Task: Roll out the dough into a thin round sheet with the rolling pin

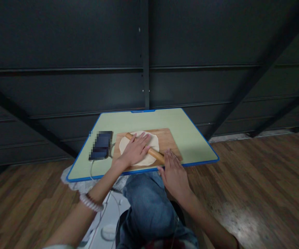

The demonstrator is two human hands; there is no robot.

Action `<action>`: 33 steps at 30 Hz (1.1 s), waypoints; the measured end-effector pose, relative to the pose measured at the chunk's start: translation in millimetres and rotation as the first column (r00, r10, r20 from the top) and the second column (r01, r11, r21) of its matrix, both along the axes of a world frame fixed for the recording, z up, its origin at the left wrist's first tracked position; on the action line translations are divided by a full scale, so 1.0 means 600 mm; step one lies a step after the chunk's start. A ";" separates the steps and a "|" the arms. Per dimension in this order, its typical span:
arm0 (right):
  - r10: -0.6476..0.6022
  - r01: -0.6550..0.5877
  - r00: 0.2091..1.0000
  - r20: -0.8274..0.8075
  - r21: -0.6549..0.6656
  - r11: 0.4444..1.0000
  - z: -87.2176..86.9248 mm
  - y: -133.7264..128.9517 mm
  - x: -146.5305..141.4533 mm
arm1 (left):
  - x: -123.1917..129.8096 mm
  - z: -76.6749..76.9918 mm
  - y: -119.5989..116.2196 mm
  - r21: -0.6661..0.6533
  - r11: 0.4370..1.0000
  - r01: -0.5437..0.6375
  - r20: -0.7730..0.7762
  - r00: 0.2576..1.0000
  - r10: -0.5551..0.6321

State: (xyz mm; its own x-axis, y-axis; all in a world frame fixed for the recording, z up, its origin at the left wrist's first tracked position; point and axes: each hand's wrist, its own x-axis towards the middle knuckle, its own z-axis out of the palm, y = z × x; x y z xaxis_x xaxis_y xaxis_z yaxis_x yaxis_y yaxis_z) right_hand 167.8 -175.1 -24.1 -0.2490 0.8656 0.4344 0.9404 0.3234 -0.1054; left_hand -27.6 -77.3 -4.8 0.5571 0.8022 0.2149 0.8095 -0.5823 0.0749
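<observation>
A flat round of dough (153,140) lies on a wooden cutting board (169,138). Across it, slanting from back left to front right, is a wooden rolling pin (156,155). My left hand (136,149) rests flat over the pin's middle with fingers stretched out, hiding part of the pin and dough. At the pin's near right end, my right hand (175,174) lies with its fingers extended over the board's front right corner; that end of the pin is covered by the fingers.
The board sits on a small light-green table (193,138) with a blue rim. To its left lies a phone (101,145), pixelated, with a cable (91,169). My knees are under the table's front edge. A white box-like object (108,214) stands below left; a dark panelled wall (87,86) rises behind.
</observation>
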 end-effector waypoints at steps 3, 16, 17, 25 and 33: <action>0.012 -0.012 1.000 0.001 0.014 1.000 -0.005 -0.023 -0.008 | -0.005 -0.004 -0.010 0.002 1.000 0.008 0.010 1.000 -0.008; -0.029 0.032 0.995 0.094 -0.034 0.999 0.007 0.148 0.056 | 0.015 0.013 0.027 -0.061 0.997 -0.042 -0.035 0.999 0.040; -0.024 0.029 0.995 0.100 -0.041 0.999 0.008 0.163 0.057 | 0.019 0.014 0.034 -0.078 0.995 -0.061 -0.040 0.998 0.058; -0.022 0.042 0.996 0.082 -0.252 0.967 0.030 0.245 0.056 | 0.035 0.021 0.091 -0.135 0.980 -0.146 -0.081 0.987 0.136; -0.005 0.019 0.998 0.063 -0.230 0.973 0.023 0.225 0.054 | 0.038 0.019 0.092 -0.166 0.951 -0.261 -0.052 0.965 0.256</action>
State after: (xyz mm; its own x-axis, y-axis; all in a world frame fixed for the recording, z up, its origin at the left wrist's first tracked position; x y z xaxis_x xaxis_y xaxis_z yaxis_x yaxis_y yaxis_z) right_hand 200.3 -40.4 -10.2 -0.2581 0.9436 0.2074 0.9510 0.2860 -0.1177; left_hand -5.0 -21.9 6.6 0.3296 0.9428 0.0489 0.9341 -0.3332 0.1284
